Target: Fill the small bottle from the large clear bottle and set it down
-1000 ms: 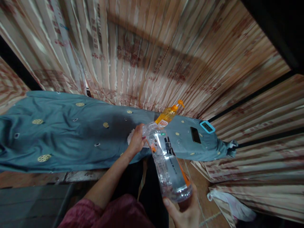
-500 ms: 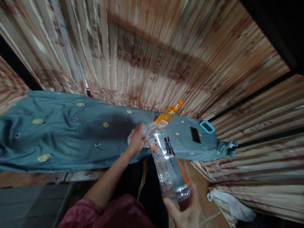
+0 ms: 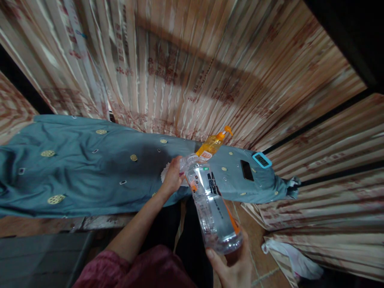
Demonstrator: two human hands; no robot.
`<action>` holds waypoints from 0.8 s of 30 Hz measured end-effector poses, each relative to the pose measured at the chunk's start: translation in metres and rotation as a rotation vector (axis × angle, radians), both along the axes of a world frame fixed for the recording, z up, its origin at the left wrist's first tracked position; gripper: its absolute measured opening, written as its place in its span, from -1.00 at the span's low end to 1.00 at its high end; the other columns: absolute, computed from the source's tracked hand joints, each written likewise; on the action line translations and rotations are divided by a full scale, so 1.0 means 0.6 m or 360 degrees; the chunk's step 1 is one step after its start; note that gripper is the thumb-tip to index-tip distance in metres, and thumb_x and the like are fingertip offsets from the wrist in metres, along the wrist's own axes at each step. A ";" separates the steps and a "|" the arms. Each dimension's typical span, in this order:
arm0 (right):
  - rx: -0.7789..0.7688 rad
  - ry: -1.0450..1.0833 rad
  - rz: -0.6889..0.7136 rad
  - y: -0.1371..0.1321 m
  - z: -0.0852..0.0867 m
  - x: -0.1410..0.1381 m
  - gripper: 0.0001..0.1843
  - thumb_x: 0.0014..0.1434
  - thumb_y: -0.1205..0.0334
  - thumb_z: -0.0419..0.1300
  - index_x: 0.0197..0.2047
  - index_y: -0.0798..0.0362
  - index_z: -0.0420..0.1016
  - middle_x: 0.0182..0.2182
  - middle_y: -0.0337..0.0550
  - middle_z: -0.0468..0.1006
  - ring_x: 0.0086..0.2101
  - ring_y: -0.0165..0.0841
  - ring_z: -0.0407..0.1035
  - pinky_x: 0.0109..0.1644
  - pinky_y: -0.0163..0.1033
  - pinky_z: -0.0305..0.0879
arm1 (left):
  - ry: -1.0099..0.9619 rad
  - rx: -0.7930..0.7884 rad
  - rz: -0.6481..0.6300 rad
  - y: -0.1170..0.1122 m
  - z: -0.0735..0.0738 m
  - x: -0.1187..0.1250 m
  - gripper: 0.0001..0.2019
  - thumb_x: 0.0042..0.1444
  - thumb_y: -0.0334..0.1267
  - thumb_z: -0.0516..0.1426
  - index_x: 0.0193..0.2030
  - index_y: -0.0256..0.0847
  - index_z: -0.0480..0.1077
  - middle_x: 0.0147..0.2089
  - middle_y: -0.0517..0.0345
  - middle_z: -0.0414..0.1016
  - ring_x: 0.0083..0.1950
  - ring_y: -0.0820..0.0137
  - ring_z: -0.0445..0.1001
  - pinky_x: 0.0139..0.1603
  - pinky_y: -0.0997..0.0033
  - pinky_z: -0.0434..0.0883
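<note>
Holding a large, silver-and-orange-labelled clear plastic bottle (image 3: 212,204) aslant across the near edge of the teal cloth-covered table (image 3: 81,172), base in right hand (image 3: 235,270); gripping a small clear object (image 3: 183,164), identity uncertain, beside its neck in left hand (image 3: 172,178). Judged a lining-up step, next calling for steady support.

a clear bottle (image 3: 214,208) tilts with its neck toward the cloth-covered surface (image 3: 90,172). at the bottle's base the right grip (image 3: 235,272) supports it; beside its neck the left grip (image 3: 173,178) pinches a clear plastic piece (image 3: 183,164), its shape hard to make out. just beyond the bottle's neck is an orange pump bottle (image 3: 211,145); right of the clear bottle lie a dark phone (image 3: 247,171) and, farther right, a blue-rimmed digital clock (image 3: 262,160).
</note>
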State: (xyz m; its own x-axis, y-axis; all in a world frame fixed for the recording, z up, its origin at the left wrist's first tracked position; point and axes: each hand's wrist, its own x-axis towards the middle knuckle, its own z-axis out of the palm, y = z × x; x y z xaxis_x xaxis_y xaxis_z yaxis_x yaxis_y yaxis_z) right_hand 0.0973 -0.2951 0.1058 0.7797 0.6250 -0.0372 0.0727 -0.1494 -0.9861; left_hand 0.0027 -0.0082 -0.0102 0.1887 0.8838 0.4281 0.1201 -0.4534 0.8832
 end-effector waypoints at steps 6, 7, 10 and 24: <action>-0.0033 0.0038 -0.0015 0.000 0.003 0.001 0.04 -0.18 0.02 0.70 0.32 -0.02 0.40 0.10 0.10 0.83 0.06 0.02 0.79 0.07 -0.12 0.72 | 0.0017 -0.0005 0.0008 -0.001 -0.001 0.001 -0.32 0.07 -0.33 0.31 0.38 -0.16 0.37 0.23 -0.19 0.56 0.29 -0.12 0.57 0.42 -0.27 0.52; -0.0043 0.0033 -0.0006 0.000 0.004 0.002 0.06 -0.18 0.03 0.70 0.33 -0.02 0.39 0.10 0.10 0.83 0.07 0.02 0.79 0.08 -0.13 0.72 | 0.0018 -0.0010 0.0010 -0.001 -0.001 0.001 -0.31 0.07 -0.34 0.31 0.38 -0.17 0.36 0.23 -0.19 0.56 0.29 -0.12 0.57 0.42 -0.27 0.53; -0.0050 -0.0007 0.0017 0.000 0.006 0.002 0.03 -0.16 0.04 0.68 0.33 -0.03 0.38 0.13 0.11 0.82 0.07 0.01 0.79 0.07 -0.13 0.72 | 0.0008 -0.0020 0.0013 -0.002 0.000 0.002 -0.31 0.06 -0.38 0.30 0.38 -0.15 0.37 0.25 -0.21 0.55 0.30 -0.11 0.57 0.39 -0.24 0.56; -0.0029 -0.0057 0.0016 0.000 0.004 -0.002 -0.03 -0.08 -0.03 0.65 0.33 -0.03 0.41 0.12 0.12 0.83 0.07 0.07 0.79 0.07 -0.06 0.74 | -0.0073 0.0008 0.0013 0.002 -0.006 0.000 -0.34 0.04 -0.36 0.35 0.33 -0.08 0.43 0.21 -0.13 0.58 0.28 -0.11 0.59 0.42 -0.27 0.55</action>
State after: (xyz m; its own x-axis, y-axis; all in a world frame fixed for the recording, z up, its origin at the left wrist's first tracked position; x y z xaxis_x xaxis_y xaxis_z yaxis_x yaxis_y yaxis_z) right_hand 0.0963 -0.2951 0.1080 0.7743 0.6324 -0.0206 0.1097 -0.1662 -0.9800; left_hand 0.0027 -0.0071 -0.0140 0.1617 0.8831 0.4404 0.0833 -0.4569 0.8856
